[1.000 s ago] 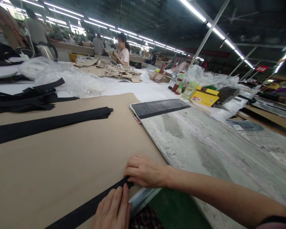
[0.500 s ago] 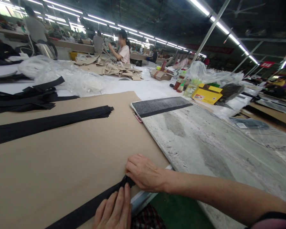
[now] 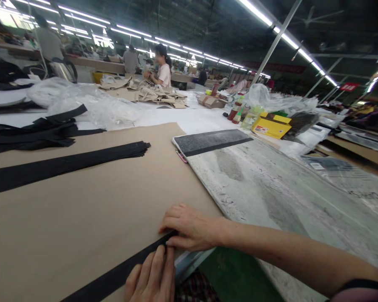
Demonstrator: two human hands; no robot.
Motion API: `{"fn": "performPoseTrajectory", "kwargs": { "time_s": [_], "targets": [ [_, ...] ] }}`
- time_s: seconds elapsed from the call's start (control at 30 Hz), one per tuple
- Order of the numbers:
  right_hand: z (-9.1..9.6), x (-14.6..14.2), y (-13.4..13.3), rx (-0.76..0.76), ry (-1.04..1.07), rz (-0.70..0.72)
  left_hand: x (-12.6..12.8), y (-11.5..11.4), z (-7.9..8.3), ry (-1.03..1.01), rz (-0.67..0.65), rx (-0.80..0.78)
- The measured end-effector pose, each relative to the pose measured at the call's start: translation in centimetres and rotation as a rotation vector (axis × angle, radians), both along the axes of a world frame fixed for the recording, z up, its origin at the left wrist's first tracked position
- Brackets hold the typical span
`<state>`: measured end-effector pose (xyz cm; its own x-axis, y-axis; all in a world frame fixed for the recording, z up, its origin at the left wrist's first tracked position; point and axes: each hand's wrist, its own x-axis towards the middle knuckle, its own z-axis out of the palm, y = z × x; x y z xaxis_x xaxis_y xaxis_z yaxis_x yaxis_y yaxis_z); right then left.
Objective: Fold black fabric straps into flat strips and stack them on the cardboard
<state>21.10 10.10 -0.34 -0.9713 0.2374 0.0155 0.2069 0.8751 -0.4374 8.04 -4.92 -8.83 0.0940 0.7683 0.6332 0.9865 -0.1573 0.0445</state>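
A long black fabric strip [image 3: 113, 270] lies along the near edge of a brown paper sheet [image 3: 91, 218]. My left hand [image 3: 153, 274] rests on the strip near its right end, fingers stretched out and pressing down. At that end my right hand [image 3: 189, 228] is closed, the edge of the strip between its thumb and fingers. Both hands almost touch. Farther back on the paper is a flat stack of black strips [image 3: 69, 161], with a loose pile of black strips [image 3: 31, 132] behind it at the left.
To the right lies a worn grey board [image 3: 255, 180] with a dark textured strip [image 3: 214, 140] across its far end. Behind are clear plastic bags [image 3: 91, 102], beige fabric pieces [image 3: 154, 92], small bottles [image 3: 237, 111] and a yellow box [image 3: 272, 124]. A person [image 3: 164, 71] stands beyond the table.
The bunched end of the black strip now lies flatter. My right hand has shifted slightly left, its thumb now reaching along the strip. My left hand stays nearly in place.
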Motion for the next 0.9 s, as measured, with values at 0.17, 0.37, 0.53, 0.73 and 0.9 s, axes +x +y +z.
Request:
{"fn": "performPoseTrajectory", "kwargs": {
  "time_s": [0.17,0.37,0.53,0.73,0.9],
  "targets": [
    [-0.2,-0.3,-0.1,0.224,-0.046,0.066,0.0,0.2,0.6,0.053,0.012,0.047],
    [-1.3,-0.4,-0.2,0.429,-0.041,0.139,0.2,0.2,0.4,0.042,0.008,0.047],
    [-1.4,-0.6,-0.5,0.308,-0.042,-0.012,0.1,0.3,0.7,0.033,-0.001,0.033],
    [0.0,-0.4,0.5,-0.092,0.007,-0.001,0.2,0.2,0.9,0.032,0.027,0.028],
    [-0.4,0.2,0.1,0.063,0.0,0.041,0.4,0.2,0.6,-0.028,0.039,0.063]
  ]
}}
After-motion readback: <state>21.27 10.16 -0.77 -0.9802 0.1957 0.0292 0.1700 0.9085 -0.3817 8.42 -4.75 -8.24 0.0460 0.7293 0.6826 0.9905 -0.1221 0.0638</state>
